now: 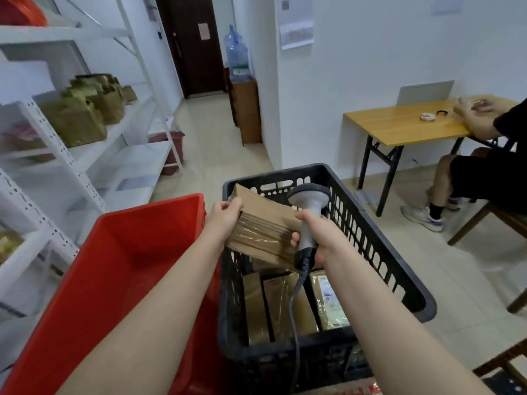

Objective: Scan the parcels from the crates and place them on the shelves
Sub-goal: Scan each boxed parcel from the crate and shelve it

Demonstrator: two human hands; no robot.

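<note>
Closest to me stand a red crate (114, 266) on the left and a black crate (382, 252) just beside it on the right, with brown parcels (282, 303) upright inside the black one. Above its far left corner my left hand (224, 219) has its fingers (234, 203) curled round one end of a taped brown parcel (265, 223), while my right hand (320, 235) is wrapped tight on the grey scanner (309, 201), its head beside the parcel. Farther off on the left, white shelves (60, 155) carry more parcels (74, 121).
</note>
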